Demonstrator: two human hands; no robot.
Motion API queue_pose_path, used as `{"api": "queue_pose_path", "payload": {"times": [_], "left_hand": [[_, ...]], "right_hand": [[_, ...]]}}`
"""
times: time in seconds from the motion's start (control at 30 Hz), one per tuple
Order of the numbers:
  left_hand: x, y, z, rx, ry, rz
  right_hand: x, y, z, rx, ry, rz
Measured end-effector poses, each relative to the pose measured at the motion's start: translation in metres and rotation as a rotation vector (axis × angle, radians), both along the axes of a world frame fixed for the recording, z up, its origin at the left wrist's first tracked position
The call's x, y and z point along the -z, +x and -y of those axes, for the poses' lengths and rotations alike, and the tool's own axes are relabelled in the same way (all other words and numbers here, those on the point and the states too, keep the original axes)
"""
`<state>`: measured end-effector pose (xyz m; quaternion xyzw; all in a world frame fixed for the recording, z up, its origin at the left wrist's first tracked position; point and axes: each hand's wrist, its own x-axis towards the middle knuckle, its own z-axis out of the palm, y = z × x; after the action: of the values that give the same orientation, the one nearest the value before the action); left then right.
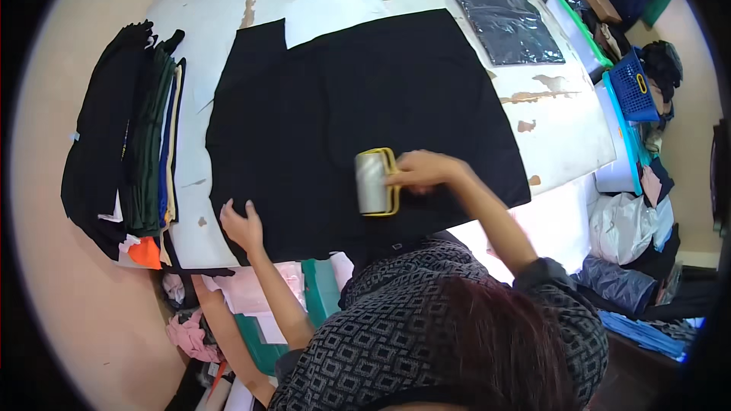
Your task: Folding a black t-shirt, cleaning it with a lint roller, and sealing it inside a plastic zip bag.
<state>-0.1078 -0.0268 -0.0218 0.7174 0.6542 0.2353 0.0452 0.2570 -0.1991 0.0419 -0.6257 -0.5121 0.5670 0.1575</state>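
Note:
Black fabric (pixel 274 120), seemingly a garment laid flat, spreads across the white worktable (pixel 194 182) before me. Over its lower middle, my right hand (pixel 425 171) grips the yellow wire handle of a lint roller (pixel 372 182) with a wide pale sheet roll. The roller lies sideways against the cloth, and the hand is slightly blurred. My left hand (pixel 243 225) rests on the fabric's lower left edge, fingers spread and holding nothing. Whether the cloth has further layers beneath is hidden.
Folded garments (pixel 148 148) are stacked along the table's left edge. A dark garment in clear plastic (pixel 502 20) lies at the back right. Beyond the right edge stand plastic bins (pixel 617 142), a blue basket (pixel 633 88) and a white plastic bag (pixel 622 225).

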Motion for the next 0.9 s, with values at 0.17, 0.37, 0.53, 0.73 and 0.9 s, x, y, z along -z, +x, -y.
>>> {"api": "queue_pose_path", "payload": {"times": [0.17,0.37,0.53,0.73,0.9], "left_hand": [[0.008,0.057,0.018,-0.139,-0.308,-0.221],[0.019,0.056,0.025,-0.168,-0.226,-0.283],[0.008,0.052,0.024,-0.199,-0.274,-0.27],[0.003,0.056,0.011,-0.278,-0.304,-0.26],[0.002,0.077,0.013,-0.289,-0.294,-0.272]], "right_hand": [[0.001,-0.067,-0.064,-0.086,0.081,0.118],[0.005,0.018,-0.002,-0.015,-0.067,-0.013],[-0.007,0.124,0.132,0.241,-0.142,0.024],[-0.015,0.139,0.187,0.496,-0.275,0.002],[-0.01,0.101,0.114,0.392,-0.18,-0.075]]}}
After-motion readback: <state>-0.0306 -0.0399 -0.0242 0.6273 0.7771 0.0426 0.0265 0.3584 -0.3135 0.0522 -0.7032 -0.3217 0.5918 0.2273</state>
